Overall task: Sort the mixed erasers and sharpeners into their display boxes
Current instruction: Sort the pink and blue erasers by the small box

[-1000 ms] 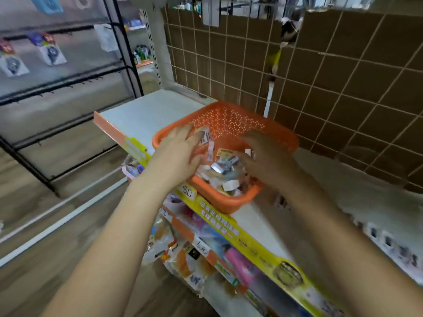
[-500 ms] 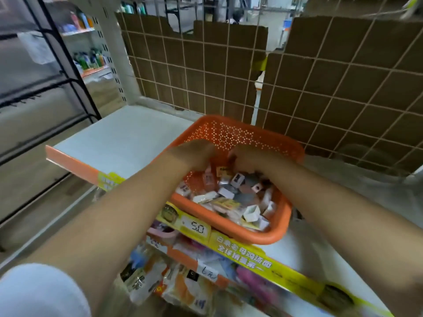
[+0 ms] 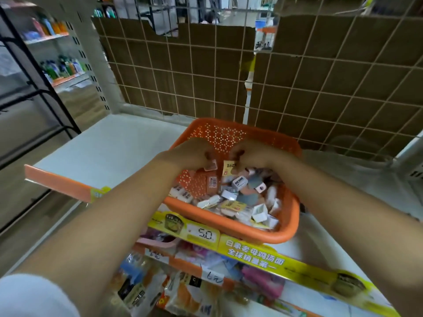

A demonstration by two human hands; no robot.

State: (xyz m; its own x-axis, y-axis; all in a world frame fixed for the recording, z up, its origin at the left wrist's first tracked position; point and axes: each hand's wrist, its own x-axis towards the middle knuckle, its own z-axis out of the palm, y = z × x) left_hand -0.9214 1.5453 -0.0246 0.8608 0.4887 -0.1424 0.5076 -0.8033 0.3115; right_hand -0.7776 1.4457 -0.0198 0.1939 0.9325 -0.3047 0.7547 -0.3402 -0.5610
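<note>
An orange perforated basket stands on the white shelf, holding a mixed heap of small erasers and sharpeners. Both hands are inside it, over the far half. My left hand has its fingers curled round a small pink eraser. My right hand pinches a yellow packet with red print at its top edge. A grey sharpener lies just below the right hand. No display boxes show in view.
The white shelf stretches to the left of the basket, with a yellow price strip along its front edge. A wire grid backed with cardboard rises behind. Packaged goods hang below the shelf.
Both hands went from resting over the basket's near contents to its far half, and each now holds a small item. The camera moved closer and tilted down.
</note>
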